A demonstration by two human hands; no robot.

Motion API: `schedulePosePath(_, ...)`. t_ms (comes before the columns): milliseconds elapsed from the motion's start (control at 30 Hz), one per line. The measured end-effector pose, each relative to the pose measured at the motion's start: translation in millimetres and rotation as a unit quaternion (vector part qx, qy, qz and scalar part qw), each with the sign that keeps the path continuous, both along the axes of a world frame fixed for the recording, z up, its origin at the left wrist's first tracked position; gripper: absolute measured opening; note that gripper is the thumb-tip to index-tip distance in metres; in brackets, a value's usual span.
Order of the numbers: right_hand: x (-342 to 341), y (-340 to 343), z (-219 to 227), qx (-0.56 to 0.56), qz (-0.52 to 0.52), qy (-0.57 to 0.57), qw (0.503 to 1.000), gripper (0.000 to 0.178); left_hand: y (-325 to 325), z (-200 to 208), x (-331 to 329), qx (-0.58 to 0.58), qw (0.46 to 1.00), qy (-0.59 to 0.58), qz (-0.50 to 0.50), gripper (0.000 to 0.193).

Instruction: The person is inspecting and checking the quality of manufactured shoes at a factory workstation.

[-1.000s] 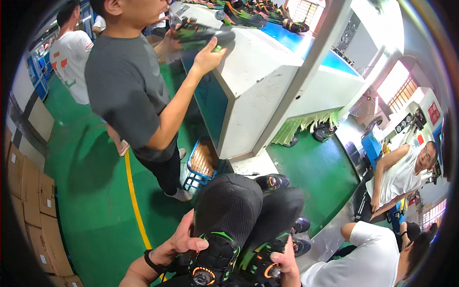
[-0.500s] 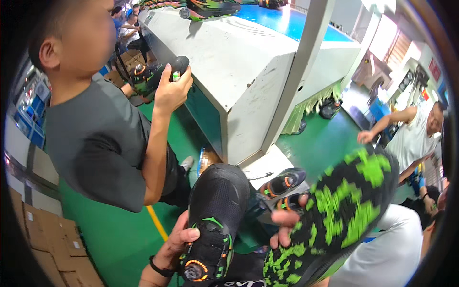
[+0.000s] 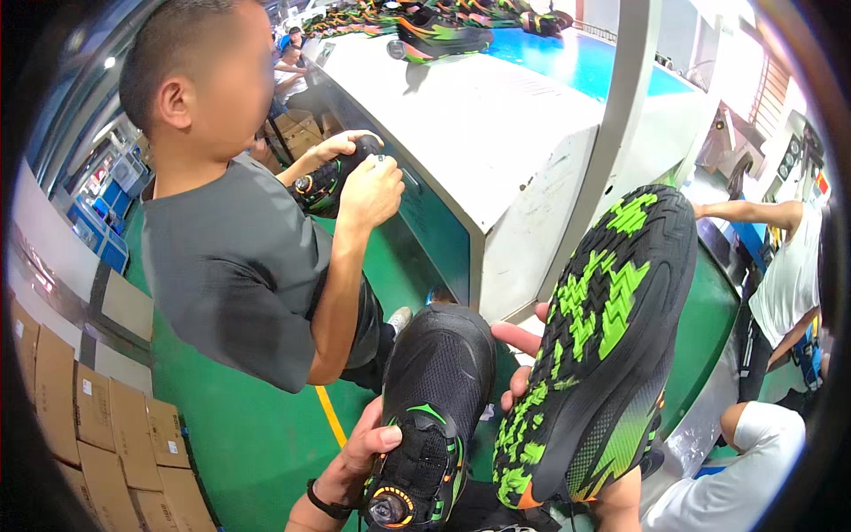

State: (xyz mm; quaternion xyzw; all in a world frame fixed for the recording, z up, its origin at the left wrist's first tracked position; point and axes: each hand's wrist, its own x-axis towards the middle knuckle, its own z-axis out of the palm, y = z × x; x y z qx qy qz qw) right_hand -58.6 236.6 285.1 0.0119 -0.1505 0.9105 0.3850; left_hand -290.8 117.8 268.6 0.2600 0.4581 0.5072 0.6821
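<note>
In my left hand point(image 3: 365, 450) is a black sneaker point(image 3: 439, 372), its toe pointing away and its upper facing me. My thumb lies along the side of its tongue, near an orange-ringed dial at the ankle end. My right hand point(image 3: 523, 359) grips a second sneaker point(image 3: 594, 328), turned so that its black and bright green sole faces me. Fingers show at the left edge of that sole; the rest of the hand is behind it. The two shoes are side by side, close together.
At the left, a co-worker point(image 3: 239, 266) in a dark grey shirt handles another black shoe point(image 3: 328, 188). A white machine point(image 3: 496, 115) with a blue belt and several shoes on top stands ahead. Stacked cartons point(image 3: 106, 426) are at lower left; people in white are at right.
My view has swung left. The right-hand sneaker has become more upright, showing more of its side. The co-worker's hands have shifted on their shoe. Both my hands keep their hold.
</note>
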Motion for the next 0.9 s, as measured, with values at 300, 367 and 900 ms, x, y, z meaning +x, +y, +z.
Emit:
schedulePosePath(300,-14,-1,30,0.045,-0.078,-0.176,0.98,0.065,18,-12,-2,0.061,0.998,-0.023,-0.001,0.082)
schedulePosePath(367,-16,1,31,0.068,-0.07,-0.189,0.977,0.067,20,-14,-2,0.053,0.998,-0.04,-0.01,0.082)
schedulePosePath(900,-20,16,6,0.057,-0.052,-0.106,0.991,0.066,34,-29,7,0.042,0.994,-0.097,-0.003,0.078)
